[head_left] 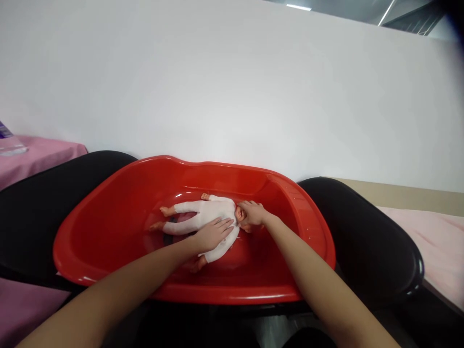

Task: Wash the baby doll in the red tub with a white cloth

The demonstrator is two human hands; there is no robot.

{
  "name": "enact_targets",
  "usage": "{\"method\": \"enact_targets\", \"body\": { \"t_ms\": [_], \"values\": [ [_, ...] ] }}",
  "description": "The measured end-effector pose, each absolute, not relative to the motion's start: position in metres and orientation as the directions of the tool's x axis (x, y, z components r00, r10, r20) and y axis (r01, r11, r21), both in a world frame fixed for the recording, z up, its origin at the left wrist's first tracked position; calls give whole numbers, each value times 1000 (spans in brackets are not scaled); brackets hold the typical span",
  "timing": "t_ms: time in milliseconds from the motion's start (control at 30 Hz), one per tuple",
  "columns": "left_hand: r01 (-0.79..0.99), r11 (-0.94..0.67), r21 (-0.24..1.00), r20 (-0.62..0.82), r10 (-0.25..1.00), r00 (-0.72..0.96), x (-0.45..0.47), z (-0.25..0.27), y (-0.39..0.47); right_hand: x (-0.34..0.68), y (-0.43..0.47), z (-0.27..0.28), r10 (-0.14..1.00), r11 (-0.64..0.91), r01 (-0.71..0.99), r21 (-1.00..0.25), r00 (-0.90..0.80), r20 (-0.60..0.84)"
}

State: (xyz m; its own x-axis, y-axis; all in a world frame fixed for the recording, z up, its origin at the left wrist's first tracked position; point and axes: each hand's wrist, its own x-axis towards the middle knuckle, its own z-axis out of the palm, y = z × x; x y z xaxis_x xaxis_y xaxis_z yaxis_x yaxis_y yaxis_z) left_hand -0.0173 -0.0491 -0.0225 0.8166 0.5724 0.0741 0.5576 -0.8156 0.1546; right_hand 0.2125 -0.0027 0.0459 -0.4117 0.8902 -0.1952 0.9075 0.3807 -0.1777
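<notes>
A baby doll [213,211] in a white bodysuit lies on its back inside a red baby bathtub [119,246]. Its feet point left and its head is toward the right end. My left hand [214,235] rests flat on the doll's chest, fingers stretched out. Over the doll's head lies my right hand [252,212], its fingers spread across the face and covering much of it. Under the doll's legs a dark and reddish thing shows in part; I cannot make out what it is.
Black chairs, one on the left [43,212] and one on the right [366,241], flank the tub. A pink-covered table [54,153] with a clear plastic bottle [12,145] is at far left. Pale pink cloth [435,241] lies at right. A white wall [232,96] stands behind.
</notes>
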Motion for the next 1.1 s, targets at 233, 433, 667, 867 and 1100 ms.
{"method": "enact_targets", "body": {
  "t_ms": [233, 433, 667, 867, 1100],
  "values": [
    [622, -779, 81, 154, 626, 764, -27, -14, -43, 214, -3, 45, 893, 369, 914, -170, -399, -209],
    [732, -673, -109, 195, 708, 679, -21, -32, -43, 214, -1, 43, 884, 385, 905, -180, -417, -209],
    [784, -615, -85, 229, 754, 616, -22, -41, -44, 215, -1, 42, 888, 378, 910, -170, -408, -213],
    [766, -642, -6, 216, 748, 628, -28, -38, -38, 214, -3, 43, 893, 366, 915, -169, -396, -214],
    [732, -681, 13, 223, 715, 662, -36, -38, -32, 214, -3, 43, 892, 371, 911, -180, -403, -204]
  ]
}}
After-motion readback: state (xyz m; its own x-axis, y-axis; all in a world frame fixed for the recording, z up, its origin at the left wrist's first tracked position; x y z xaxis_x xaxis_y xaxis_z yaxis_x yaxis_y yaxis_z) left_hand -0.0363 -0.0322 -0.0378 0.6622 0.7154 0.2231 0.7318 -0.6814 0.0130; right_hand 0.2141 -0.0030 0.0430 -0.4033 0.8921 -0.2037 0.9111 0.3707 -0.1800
